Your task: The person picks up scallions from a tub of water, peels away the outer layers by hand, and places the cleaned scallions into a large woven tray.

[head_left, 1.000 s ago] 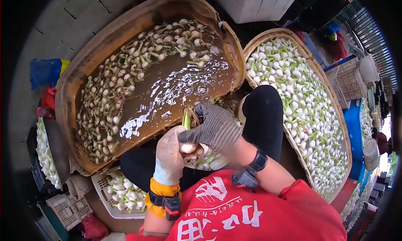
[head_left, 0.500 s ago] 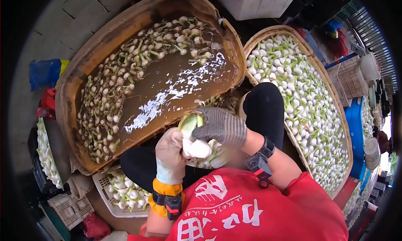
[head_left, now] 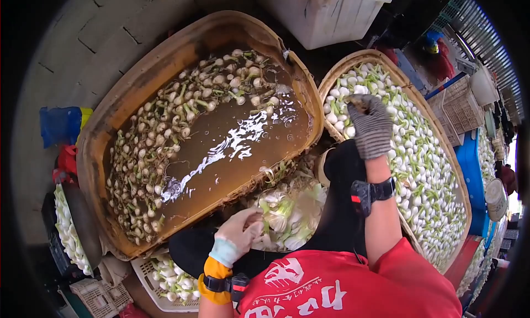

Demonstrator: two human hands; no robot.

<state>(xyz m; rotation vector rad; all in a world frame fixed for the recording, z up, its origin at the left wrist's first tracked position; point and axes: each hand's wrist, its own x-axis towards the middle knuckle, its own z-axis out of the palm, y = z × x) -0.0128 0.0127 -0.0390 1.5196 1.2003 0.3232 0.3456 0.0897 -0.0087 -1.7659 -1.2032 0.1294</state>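
Note:
My right hand, in a grey striped glove with brown-stained fingertips, is over the tub of cleaned bulbs. Its fingers are apart, and a white garlic bulb lies just past the fingertips. My left hand, in a pale glove, is low in front of my lap with its fingers curled together. Beside it is a heap of pale and green peelings between my legs. Whatever the left fingers hold, if anything, is hard to make out.
A large brown tub holds murky water and unpeeled bulbs with roots. At lower left a white crate holds white bulbs. A white bin stands behind. Baskets and a blue container are at right.
My right hand has moved from in front of me up and right to the bulb tub, carrying the bulb from between both hands. My left hand has lowered slightly beside the peelings.

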